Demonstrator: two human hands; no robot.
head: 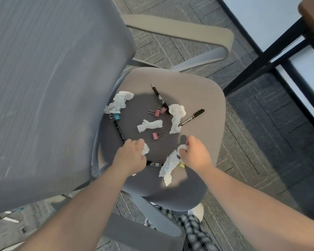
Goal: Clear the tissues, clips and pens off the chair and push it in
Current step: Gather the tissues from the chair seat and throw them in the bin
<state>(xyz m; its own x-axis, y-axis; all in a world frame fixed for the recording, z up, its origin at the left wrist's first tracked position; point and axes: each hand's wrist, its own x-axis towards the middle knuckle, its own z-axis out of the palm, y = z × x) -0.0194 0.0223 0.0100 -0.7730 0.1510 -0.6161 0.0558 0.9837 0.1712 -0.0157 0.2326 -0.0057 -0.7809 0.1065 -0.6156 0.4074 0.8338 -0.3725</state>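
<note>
Left hand (130, 156): I see its fingers curled around a small tissue wad (145, 149), lower centre of the frame.
Right hand (196, 153): fingertips pinching the long crumpled tissue (169, 164), which trails below-left.
Chair seat (198, 91): other tissues, clips and pens scattered mid-frame.

Single head-worn view, steeply downward and close over the chair seat (198, 98); both forearms entering from below

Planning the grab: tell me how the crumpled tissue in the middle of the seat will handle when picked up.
The middle tissue looks crumpled and thin, so it is probably very light and will likely squash under a pinch. It lies apart from the pink clip on the seat, so it should lift alone. Being soft, it seems unlikely to roll.
</note>
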